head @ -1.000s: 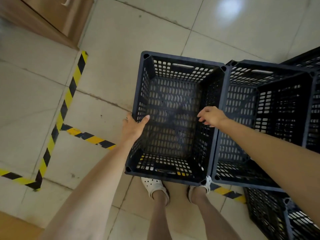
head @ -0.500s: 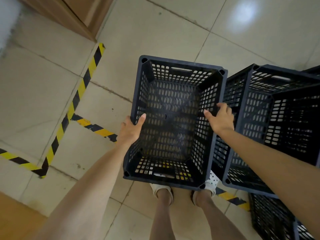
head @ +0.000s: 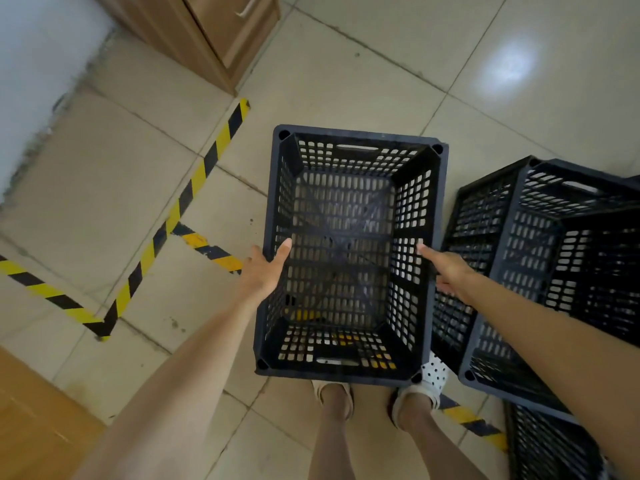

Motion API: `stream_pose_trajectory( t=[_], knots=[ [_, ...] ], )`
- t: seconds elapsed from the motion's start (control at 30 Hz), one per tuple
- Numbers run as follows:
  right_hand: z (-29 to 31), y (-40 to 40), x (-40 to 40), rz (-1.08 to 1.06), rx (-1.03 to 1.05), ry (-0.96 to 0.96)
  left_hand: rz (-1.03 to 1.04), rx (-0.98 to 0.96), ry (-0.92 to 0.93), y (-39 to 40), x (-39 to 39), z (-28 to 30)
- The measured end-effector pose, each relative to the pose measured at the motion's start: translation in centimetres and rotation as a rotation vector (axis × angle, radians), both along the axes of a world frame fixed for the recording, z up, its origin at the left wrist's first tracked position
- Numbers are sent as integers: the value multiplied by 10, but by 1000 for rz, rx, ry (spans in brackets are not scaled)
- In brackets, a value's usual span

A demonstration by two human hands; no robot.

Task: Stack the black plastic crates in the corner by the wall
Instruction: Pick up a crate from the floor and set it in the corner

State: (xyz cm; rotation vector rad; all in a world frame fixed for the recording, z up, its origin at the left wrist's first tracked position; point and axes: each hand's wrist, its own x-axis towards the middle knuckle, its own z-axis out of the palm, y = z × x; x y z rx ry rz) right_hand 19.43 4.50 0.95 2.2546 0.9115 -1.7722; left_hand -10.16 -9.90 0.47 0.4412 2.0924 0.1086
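An empty black plastic crate [head: 349,147] with slotted walls hangs in the air in front of me, held above the tiled floor and my feet. My left hand [head: 261,271] grips its left rim, thumb inside the wall. On the opposite rim my right hand [head: 450,271] grips the same way, thumb over the edge. To the right stands a stack of more black crates [head: 540,271], a little apart from the held one. Another black crate [head: 554,445] lies at the bottom right, partly cut off by the frame.
Yellow-and-black hazard tape [head: 194,188] marks lines on the beige floor tiles to the left. A wooden cabinet [head: 214,32] stands at the top left beside a white wall [head: 31,64]. A wooden surface [head: 31,420] fills the bottom left corner.
The held crate has come away from the stack on the right, with a gap now open between them. The view has swung left, showing the wall and more of the cabinet.
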Motion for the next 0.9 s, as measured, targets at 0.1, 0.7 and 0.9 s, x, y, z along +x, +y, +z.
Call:
stream_pose_trajectory(
  t=[0.1,0.7,0.9],
  knots=[
    [28,4,-14,41,-7,12,-28,37,45,-4,-14,26],
    [299,-2,-199,745,51,97,-45,-36,252,-110,-173,284],
    [380,-6,-290,893,84,143,-82,-29,286,-150,-239,355]
  ],
)
